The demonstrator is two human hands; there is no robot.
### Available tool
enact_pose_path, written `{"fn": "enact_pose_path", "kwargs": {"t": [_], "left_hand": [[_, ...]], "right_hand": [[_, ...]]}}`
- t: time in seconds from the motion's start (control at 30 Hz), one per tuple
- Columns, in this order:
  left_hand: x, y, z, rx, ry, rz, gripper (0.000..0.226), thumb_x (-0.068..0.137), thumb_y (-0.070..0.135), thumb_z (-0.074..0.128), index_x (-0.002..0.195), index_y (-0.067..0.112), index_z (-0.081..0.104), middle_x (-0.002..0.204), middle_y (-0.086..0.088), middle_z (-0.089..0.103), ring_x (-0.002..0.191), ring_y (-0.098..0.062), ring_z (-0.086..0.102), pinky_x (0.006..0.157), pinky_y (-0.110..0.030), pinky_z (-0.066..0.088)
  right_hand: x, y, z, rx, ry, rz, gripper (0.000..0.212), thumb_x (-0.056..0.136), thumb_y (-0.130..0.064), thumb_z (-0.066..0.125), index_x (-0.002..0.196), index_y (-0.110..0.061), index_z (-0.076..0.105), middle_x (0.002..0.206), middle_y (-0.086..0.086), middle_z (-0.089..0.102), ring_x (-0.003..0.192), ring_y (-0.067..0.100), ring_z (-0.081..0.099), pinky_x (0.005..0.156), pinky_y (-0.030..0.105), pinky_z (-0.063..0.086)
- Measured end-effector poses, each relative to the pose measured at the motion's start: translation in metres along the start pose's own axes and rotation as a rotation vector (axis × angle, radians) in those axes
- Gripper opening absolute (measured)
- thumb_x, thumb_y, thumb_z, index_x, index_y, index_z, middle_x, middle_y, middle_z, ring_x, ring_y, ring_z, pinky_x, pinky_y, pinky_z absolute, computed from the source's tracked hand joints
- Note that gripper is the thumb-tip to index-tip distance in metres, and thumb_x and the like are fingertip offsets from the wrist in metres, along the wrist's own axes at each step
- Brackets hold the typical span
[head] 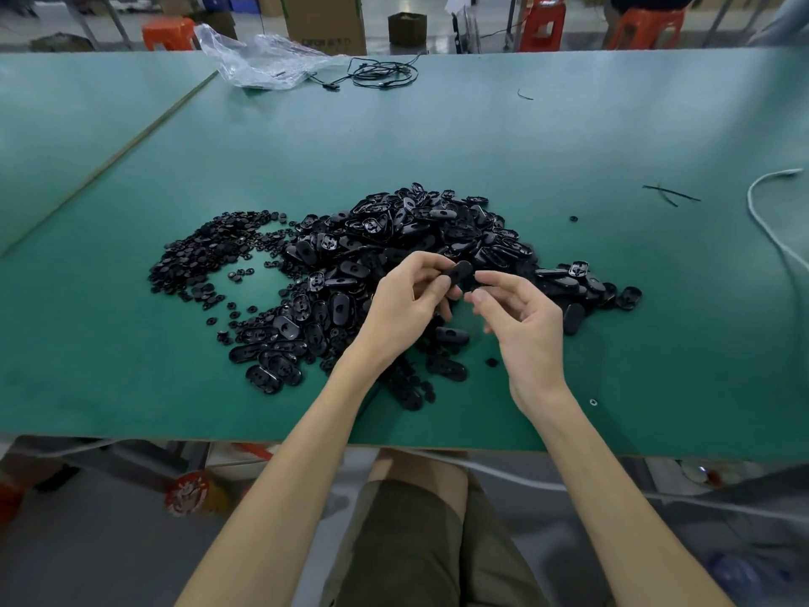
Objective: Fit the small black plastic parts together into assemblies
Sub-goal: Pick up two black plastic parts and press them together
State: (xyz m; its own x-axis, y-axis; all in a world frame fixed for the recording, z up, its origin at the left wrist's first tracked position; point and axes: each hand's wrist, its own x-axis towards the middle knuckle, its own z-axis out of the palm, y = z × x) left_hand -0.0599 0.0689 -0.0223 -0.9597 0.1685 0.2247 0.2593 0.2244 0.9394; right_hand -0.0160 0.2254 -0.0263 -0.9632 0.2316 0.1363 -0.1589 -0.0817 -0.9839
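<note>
A large heap of black oval plastic shells (420, 230) lies in the middle of the green table (569, 138). To its left spreads a flatter pile of small round black parts (205, 251). My left hand (407, 300) pinches one black oval shell (457, 271) between thumb and fingers, held above the heap. My right hand (521, 317) is just right of it, palm up, with thumb and forefinger curled close together beside the shell's end; whether they hold a small part is hidden. More oval shells (271, 365) lie near the front edge.
A crumpled clear plastic bag (262, 59) and a coiled black cable (381, 74) lie at the far edge. A white cord (770, 221) runs along the right side. Loose black wire scraps (670, 192) lie at the right. Orange stools and cardboard boxes stand beyond the table.
</note>
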Motion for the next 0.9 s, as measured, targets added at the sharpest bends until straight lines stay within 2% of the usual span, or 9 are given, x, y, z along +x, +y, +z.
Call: {"fn": "enact_pose_path", "kwargs": {"t": [0.13, 0.27, 0.47, 0.6, 0.67, 0.77, 0.9], "left_hand": [[-0.0011, 0.0018, -0.0002, 0.026, -0.013, 0.02, 0.013, 0.103, 0.004, 0.06, 0.114, 0.005, 0.066, 0.089, -0.002, 0.077, 0.063, -0.017, 0.069, 0.062, -0.014, 0.048], [-0.0008, 0.0022, -0.0007, 0.038, -0.031, 0.037, 0.015, 0.103, 0.005, 0.061, 0.114, 0.007, 0.07, 0.089, 0.002, 0.076, 0.067, -0.019, 0.071, 0.066, -0.016, 0.049], [-0.0012, 0.0014, -0.0019, 0.002, -0.031, 0.038, 0.018, 0.103, 0.004, 0.061, 0.115, 0.008, 0.073, 0.091, -0.006, 0.078, 0.076, -0.019, 0.075, 0.069, -0.021, 0.052], [-0.0005, 0.0016, -0.002, -0.018, -0.038, 0.047, 0.019, 0.102, 0.001, 0.062, 0.115, 0.005, 0.074, 0.096, -0.007, 0.078, 0.08, -0.02, 0.076, 0.073, -0.031, 0.058], [-0.001, 0.0016, -0.0023, -0.043, -0.053, 0.049, 0.019, 0.101, 0.001, 0.063, 0.116, 0.003, 0.074, 0.099, -0.006, 0.079, 0.081, -0.021, 0.077, 0.073, -0.032, 0.059], [-0.0024, 0.0016, -0.0011, -0.07, -0.069, 0.042, 0.018, 0.098, 0.004, 0.069, 0.115, 0.005, 0.076, 0.1, -0.003, 0.08, 0.084, -0.02, 0.078, 0.074, -0.026, 0.058], [-0.0021, 0.0009, -0.0011, -0.079, -0.042, 0.067, 0.019, 0.096, 0.006, 0.072, 0.114, 0.005, 0.078, 0.104, -0.004, 0.08, 0.091, -0.02, 0.078, 0.079, -0.024, 0.057]], "right_hand": [[0.0009, 0.0013, -0.0008, 0.014, 0.031, -0.009, 0.013, 0.092, -0.006, 0.076, 0.099, -0.016, 0.074, 0.091, 0.0, 0.08, 0.086, 0.012, 0.073, 0.064, 0.018, 0.052], [0.0021, 0.0038, -0.0022, 0.004, 0.025, -0.014, 0.015, 0.093, -0.006, 0.075, 0.098, -0.02, 0.077, 0.094, -0.002, 0.08, 0.088, 0.013, 0.073, 0.066, 0.018, 0.052], [0.0049, 0.0068, -0.0035, -0.017, 0.059, -0.033, 0.022, 0.093, -0.009, 0.076, 0.093, -0.03, 0.08, 0.094, -0.005, 0.079, 0.086, 0.009, 0.069, 0.067, 0.019, 0.052], [0.0049, 0.0071, -0.004, -0.037, 0.083, -0.038, 0.021, 0.093, -0.012, 0.077, 0.092, -0.032, 0.081, 0.095, -0.006, 0.079, 0.087, 0.008, 0.069, 0.069, 0.019, 0.053], [0.0043, 0.0075, -0.004, -0.063, 0.084, -0.049, 0.019, 0.092, -0.013, 0.077, 0.092, -0.032, 0.08, 0.095, -0.007, 0.079, 0.088, 0.009, 0.071, 0.072, 0.022, 0.054], [0.0039, 0.0082, -0.0039, -0.117, 0.11, -0.075, 0.014, 0.092, -0.015, 0.078, 0.096, -0.028, 0.078, 0.094, -0.009, 0.078, 0.091, 0.01, 0.072, 0.084, 0.034, 0.058], [0.0022, 0.0056, -0.003, -0.174, 0.112, -0.1, 0.011, 0.092, -0.016, 0.079, 0.096, -0.026, 0.077, 0.093, -0.011, 0.077, 0.092, 0.009, 0.072, 0.089, 0.029, 0.056]]}}
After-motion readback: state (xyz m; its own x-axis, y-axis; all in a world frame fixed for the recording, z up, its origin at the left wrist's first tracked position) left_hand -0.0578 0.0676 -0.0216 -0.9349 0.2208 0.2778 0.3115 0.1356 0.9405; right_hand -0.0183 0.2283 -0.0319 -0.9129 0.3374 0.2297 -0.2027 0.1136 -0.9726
